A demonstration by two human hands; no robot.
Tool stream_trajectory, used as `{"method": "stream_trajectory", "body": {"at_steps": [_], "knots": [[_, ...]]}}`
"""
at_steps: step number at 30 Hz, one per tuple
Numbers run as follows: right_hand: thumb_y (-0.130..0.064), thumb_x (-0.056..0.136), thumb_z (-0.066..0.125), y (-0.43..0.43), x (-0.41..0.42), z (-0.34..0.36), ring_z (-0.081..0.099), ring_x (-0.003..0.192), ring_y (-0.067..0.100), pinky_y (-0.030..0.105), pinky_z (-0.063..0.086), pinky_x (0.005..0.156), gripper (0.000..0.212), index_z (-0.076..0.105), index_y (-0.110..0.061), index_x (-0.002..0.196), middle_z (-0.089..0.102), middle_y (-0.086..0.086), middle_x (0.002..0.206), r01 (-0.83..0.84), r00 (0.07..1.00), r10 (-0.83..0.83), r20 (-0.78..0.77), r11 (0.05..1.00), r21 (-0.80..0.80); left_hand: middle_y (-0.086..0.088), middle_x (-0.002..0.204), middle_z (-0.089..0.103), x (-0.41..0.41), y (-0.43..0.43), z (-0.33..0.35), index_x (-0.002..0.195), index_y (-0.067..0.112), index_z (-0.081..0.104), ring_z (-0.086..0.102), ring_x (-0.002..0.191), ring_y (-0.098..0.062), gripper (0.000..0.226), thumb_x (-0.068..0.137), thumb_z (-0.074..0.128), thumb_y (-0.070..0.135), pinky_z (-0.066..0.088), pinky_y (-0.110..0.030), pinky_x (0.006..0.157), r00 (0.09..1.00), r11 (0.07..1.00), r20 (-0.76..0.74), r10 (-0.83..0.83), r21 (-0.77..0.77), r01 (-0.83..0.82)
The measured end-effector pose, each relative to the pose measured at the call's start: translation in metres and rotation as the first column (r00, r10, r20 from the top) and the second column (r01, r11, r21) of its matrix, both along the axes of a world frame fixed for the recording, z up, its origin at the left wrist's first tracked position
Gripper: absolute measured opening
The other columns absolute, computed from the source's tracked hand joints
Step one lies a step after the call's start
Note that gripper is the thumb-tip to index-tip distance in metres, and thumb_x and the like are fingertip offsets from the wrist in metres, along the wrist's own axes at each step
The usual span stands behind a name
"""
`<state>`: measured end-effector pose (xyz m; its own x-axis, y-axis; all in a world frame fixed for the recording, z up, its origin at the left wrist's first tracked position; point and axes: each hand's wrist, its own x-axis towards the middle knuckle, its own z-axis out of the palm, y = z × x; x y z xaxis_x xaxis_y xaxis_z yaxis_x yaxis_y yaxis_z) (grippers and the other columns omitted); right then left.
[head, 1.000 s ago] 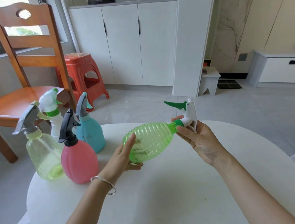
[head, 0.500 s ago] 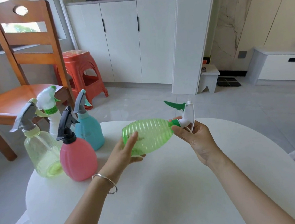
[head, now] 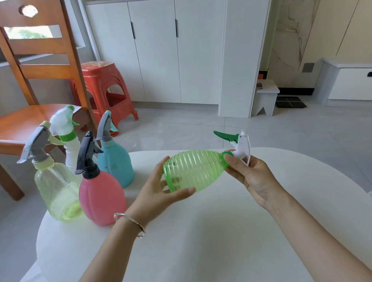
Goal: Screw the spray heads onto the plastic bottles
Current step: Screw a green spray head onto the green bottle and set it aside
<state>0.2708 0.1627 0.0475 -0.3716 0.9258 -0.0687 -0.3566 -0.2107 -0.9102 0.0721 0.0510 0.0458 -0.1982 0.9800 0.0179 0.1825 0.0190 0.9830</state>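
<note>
Five spray bottles are showing in our view, and we are holding one of them, the ribbed green bottle [head: 193,171], on its side in the air just above the white table [head: 215,242]. Our left hand [head: 154,197] is cupping the bottle's wide base, thumb along the near side and fingers curling over the far edge. Our right hand [head: 253,174] is gripping the white spray head [head: 241,145] at the bottle's neck, with the fingers wrapping round the green collar and the green trigger pointing up and to the left. The fingers are covering the joint, so we cannot tell whether the collar is sitting fully down on the neck. A thin bracelet [head: 129,221] is hanging on our left wrist.

Four other bottles are standing upright in a close group on the left part of the table, each wearing its head: a pink bottle [head: 101,197] nearest us, a clear yellowish bottle [head: 57,192] just beside it, a blue bottle [head: 116,165] behind, and a white bottle [head: 71,153] at the back. Beyond the table, a wooden chair [head: 32,65] and a red stool [head: 105,89] are standing on the floor.
</note>
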Motion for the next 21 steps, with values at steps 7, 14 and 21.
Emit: {"method": "stream_trajectory", "body": {"at_steps": [7,14,21], "knots": [[-0.023,0.059,0.078,0.0,-0.001,-0.002,0.067,0.084,0.009,0.019,0.055,0.08,0.032,0.072,-0.012,0.088,0.07,0.001,0.086,-0.014,0.998,0.013,0.068,1.0,0.012,-0.008,0.134,0.047,0.014,0.002,0.006,0.132,0.03,0.037,0.063,0.099,-0.013,0.051,0.084,0.048,0.046,0.055,-0.043,0.088,0.997,0.997,0.047,0.067,-0.044,-0.065],[-0.024,0.06,0.076,0.001,0.001,-0.003,0.066,0.085,0.013,0.019,0.056,0.078,0.031,0.071,-0.008,0.086,0.07,0.004,0.09,-0.051,0.997,0.053,0.048,0.998,-0.045,-0.001,0.132,0.054,0.008,0.0,0.0,0.142,0.026,0.027,0.054,0.121,-0.015,0.09,0.068,0.074,0.046,0.045,-0.033,0.102,0.987,0.999,0.159,-0.032,-0.025,0.036],[-0.016,0.077,0.072,0.001,0.003,-0.005,0.064,0.079,0.015,0.024,0.056,0.082,0.012,0.067,-0.01,0.087,0.067,0.006,0.089,-0.013,0.99,0.022,0.142,0.998,-0.059,-0.001,0.141,0.04,0.011,0.002,-0.003,0.14,0.03,0.031,0.066,0.095,-0.002,0.083,0.066,0.066,0.046,0.056,-0.02,0.077,0.999,0.999,-0.011,0.052,-0.002,-0.052]]}}
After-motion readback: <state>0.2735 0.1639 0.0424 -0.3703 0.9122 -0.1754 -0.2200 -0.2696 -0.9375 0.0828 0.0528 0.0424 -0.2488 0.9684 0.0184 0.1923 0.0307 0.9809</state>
